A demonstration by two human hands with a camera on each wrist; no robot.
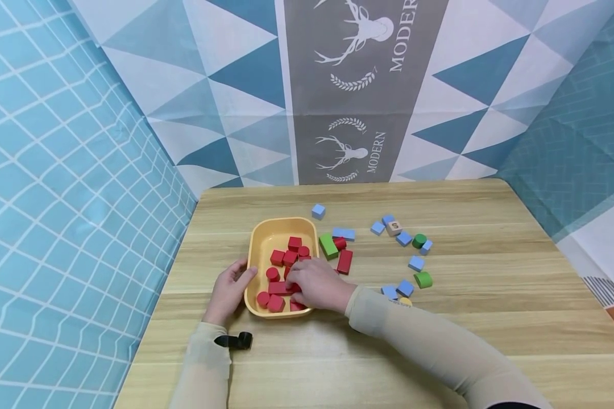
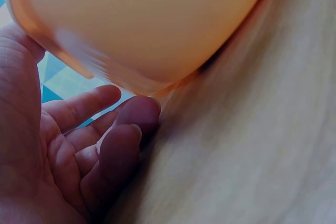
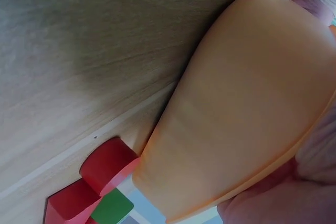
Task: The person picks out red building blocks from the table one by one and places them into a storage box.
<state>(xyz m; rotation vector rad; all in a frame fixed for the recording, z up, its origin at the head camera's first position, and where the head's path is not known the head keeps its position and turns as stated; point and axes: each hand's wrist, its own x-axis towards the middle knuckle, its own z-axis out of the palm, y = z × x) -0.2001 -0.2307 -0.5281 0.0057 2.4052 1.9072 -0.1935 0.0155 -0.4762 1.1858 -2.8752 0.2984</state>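
A yellow-orange plastic bin (image 1: 268,240) holds several red blocks (image 1: 276,304), some square, some round, some long. At its left side, my left hand (image 1: 228,289) grips the wall, thumb over the rim and the other fingers outside, curled under the bin in the left wrist view. My right hand (image 1: 318,284) reaches over the right rim into the bin, its fingers and thumb bent around a red block (image 1: 295,288) among the others. In the right wrist view, the bin's outer wall (image 3: 236,98) hides most of these fingers.
Right of the bin lie a green block (image 1: 328,246), a red cylinder (image 1: 340,243) and a red rectangular block (image 1: 345,262). Farther right are scattered several blue blocks (image 1: 416,263), a wooden block marked S (image 1: 394,228), a dark green cylinder (image 1: 419,241) and a light green piece (image 1: 423,279).
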